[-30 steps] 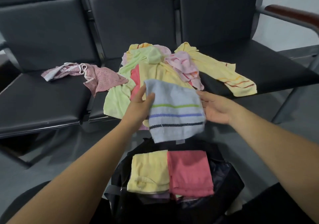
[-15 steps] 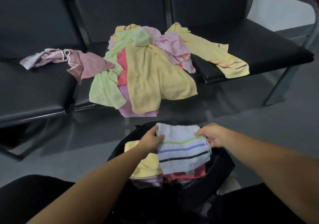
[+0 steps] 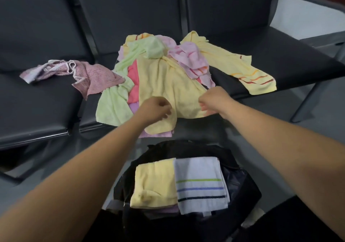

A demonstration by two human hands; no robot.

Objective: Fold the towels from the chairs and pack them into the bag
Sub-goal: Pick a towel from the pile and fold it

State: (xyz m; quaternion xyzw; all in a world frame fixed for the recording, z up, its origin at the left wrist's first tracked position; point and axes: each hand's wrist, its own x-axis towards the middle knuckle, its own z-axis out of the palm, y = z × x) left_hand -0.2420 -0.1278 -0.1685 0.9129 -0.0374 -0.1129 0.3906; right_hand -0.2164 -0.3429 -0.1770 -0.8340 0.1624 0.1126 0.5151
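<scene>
On the middle chair (image 3: 130,8): carried a loose heap of unfolded towels, spilling over the front edge of the seat.
Big yellow towel (image 3: 168,85): lay on top at the front of the heap, draped toward the bag.
Left hand (image 3: 155,109): was over the lower left part of the big yellow towel, fingers (image 3: 165,111) curled; could not tell whether pinching cloth or only touching.
Right hand (image 3: 214,101): was at the lower right edge of the same towel, fingers (image 3: 202,105) curled and blurred; could not tell the grip.
Green towel (image 3: 113,105): ran down the left side of the heap, partly under the yellow.
Coral towel (image 3: 133,81): showed between green and yellow, mostly covered.
Pale pink striped towel (image 3: 190,59): lay crumpled on the upper right of the heap.
Yellow striped towel (image 3: 233,64): stretched from the heap onto the right chair (image 3: 280,70).
Pink patterned towel (image 3: 93,77): lay bunched on the left chair (image 3: 37,101), one end against the heap.
Bag (image 3: 242,185): black, stood open on the floor (image 3: 280,139) in front of the chairs, nearer than both hands.
Folded yellow towel (image 3: 155,182): lay in the bag, left side.
Folded white striped towel (image 3: 201,184): lay in the bag, right side, touching the folded yellow towel; carried green, blue and dark stripes.
</scene>
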